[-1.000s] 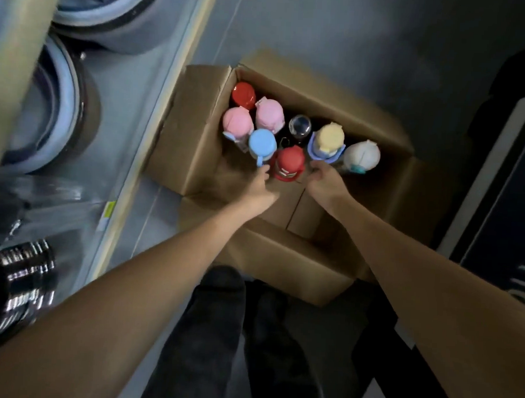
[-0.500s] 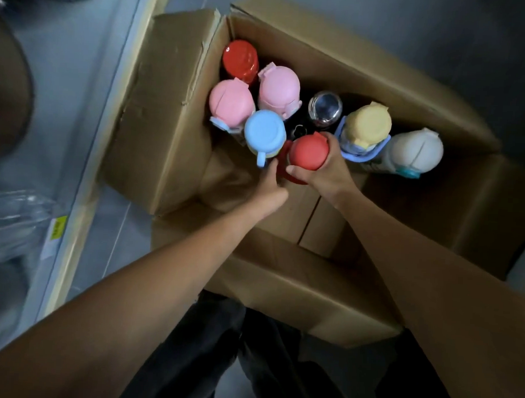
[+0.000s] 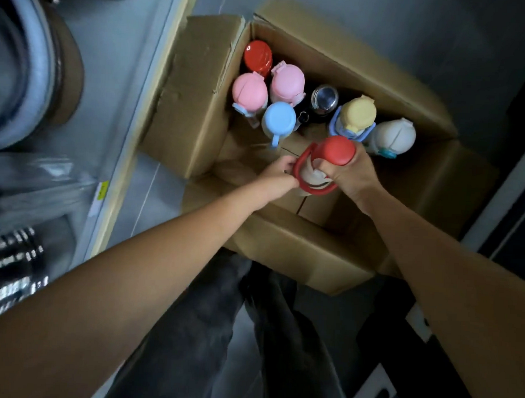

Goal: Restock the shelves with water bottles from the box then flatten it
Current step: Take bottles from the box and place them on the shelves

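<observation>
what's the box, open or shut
Open: the box has its flaps folded outward, and the bottles stand exposed inside.

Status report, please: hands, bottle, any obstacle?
Right hand grips red-capped bottle. Left hand holds its strap. Seven other bottles in box. Nothing blocks it.

A: What has moved?
B: The red-capped bottle (image 3: 332, 150) has risen out of the cluster toward the near edge of the box (image 3: 298, 254), its pale body now exposed.
A: And the hands?
B: The right hand (image 3: 351, 177) has closed over the cap; the left hand (image 3: 279, 173) now pinches the red carry loop (image 3: 315, 190).
</observation>
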{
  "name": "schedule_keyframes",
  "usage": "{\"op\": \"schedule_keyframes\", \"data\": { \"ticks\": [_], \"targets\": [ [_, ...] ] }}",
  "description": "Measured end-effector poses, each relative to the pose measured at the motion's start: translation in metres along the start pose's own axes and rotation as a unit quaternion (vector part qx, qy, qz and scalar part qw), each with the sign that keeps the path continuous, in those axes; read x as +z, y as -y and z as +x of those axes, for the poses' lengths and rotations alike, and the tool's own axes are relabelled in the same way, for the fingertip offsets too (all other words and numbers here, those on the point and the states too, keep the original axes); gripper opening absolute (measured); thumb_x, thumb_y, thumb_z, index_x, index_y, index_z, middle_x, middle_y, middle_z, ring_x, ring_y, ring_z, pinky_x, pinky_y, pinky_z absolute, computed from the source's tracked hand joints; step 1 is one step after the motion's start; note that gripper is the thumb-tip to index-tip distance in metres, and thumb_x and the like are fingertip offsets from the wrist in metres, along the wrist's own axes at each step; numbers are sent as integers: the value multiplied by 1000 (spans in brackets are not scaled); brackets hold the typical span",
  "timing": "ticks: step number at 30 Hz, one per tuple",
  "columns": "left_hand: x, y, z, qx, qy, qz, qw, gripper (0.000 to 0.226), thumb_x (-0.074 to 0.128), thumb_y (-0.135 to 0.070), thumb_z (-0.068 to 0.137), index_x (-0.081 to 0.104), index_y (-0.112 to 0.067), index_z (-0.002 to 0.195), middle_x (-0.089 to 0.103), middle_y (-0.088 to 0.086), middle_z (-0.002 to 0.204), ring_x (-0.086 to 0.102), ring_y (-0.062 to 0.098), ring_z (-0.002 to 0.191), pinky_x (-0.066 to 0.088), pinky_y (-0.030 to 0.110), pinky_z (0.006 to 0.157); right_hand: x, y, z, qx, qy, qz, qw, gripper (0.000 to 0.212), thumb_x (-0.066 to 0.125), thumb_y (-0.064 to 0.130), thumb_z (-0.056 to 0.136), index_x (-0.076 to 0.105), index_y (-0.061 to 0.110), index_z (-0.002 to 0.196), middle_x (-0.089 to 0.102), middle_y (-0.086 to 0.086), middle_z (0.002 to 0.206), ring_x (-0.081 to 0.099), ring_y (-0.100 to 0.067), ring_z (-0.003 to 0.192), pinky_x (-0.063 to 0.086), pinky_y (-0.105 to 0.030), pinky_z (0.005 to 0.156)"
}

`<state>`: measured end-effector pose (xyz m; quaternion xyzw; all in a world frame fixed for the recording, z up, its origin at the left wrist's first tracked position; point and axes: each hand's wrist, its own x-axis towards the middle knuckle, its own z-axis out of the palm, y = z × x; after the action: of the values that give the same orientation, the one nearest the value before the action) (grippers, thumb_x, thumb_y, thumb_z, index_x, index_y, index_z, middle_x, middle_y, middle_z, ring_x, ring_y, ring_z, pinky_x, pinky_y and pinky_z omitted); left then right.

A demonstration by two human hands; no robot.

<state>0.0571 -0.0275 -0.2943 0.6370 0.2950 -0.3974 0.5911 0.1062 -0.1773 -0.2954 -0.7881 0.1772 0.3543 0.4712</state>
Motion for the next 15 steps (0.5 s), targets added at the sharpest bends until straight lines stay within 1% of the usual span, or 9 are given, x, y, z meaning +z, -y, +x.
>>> {"op": "schedule_keyframes", "data": {
  "ticks": [2, 3, 4, 6, 7, 9, 12, 14, 15],
  "targets": [
    [-2, -15, -28, 4, 16, 8, 1000, 42, 54, 4, 85, 49, -7, 125, 57, 6, 119, 51, 14, 107, 42, 26, 91, -14, 26, -30, -8, 30, -1, 1000, 60, 81, 27, 60, 59, 9, 113, 65, 2, 101, 61, 5, 81, 47, -6, 64],
    [-3, -24, -43, 10, 19, 9, 1000, 42, 54, 2, 85, 50, -9, 124, 58, 7, 122, 53, 16, 110, 42, 29, 95, -20, 41, -47, -10, 37, -2, 999, 52, 81, 24, 63, 61, 9, 108, 66, 3, 95, 61, 9, 74, 46, -5, 60],
    [-5, -34, -59, 14, 23, 12, 1000, 42, 56, 0, 84, 51, -11, 124, 59, 7, 123, 54, 18, 113, 43, 33, 99, -27, 56, -63, -11, 41, -3, 999, 45, 80, 21, 67, 63, 9, 106, 66, 4, 93, 61, 9, 72, 45, -5, 59],
    [-11, -56, -92, 28, 37, 14, 999, 48, 62, -8, 84, 48, -16, 130, 58, 3, 127, 53, 18, 118, 42, 33, 102, -37, 85, -94, -12, 43, -3, 999, 35, 79, 18, 73, 63, 13, 104, 67, 5, 91, 62, 4, 76, 47, -8, 62],
    [-17, -70, -112, 43, 48, 16, 998, 52, 65, -14, 85, 46, -19, 133, 57, -1, 129, 53, 14, 118, 42, 29, 100, -43, 104, -112, -20, 46, -7, 999, 32, 78, 20, 73, 64, 15, 101, 67, 6, 90, 63, 0, 78, 48, -10, 65],
    [-30, -95, -149, 73, 78, 22, 994, 60, 67, -21, 86, 40, -21, 139, 54, -5, 132, 51, 8, 117, 40, 22, 98, -50, 140, -142, -29, 54, -18, 998, 37, 79, 32, 65, 65, 20, 98, 69, 4, 92, 65, -6, 84, 52, -16, 72],
    [-47, -128, -221, 97, 122, 57, 986, 62, 68, -24, 86, 37, -22, 140, 53, -7, 130, 50, 6, 118, 41, 20, 100, -58, 190, -197, -50, 77, -27, 995, 29, 77, 36, 68, 64, 32, 93, 68, 3, 100, 65, -10, 93, 53, -28, 85],
    [-56, -142, -261, 115, 115, 65, 985, 68, 67, -24, 87, 29, -25, 144, 49, -7, 134, 46, 7, 123, 38, 21, 102, -58, 216, -229, -70, 92, -50, 992, 37, 76, 39, 65, 65, 31, 99, 69, 3, 102, 65, -13, 96, 53, -31, 87],
    [-60, -147, -279, 120, 102, 64, 985, 75, 68, -25, 86, 23, -25, 146, 44, -7, 137, 43, 9, 126, 36, 23, 105, -57, 229, -245, -81, 99, -58, 990, 36, 77, 36, 68, 65, 28, 101, 69, 4, 99, 65, -13, 94, 53, -29, 86]
  ]
}}
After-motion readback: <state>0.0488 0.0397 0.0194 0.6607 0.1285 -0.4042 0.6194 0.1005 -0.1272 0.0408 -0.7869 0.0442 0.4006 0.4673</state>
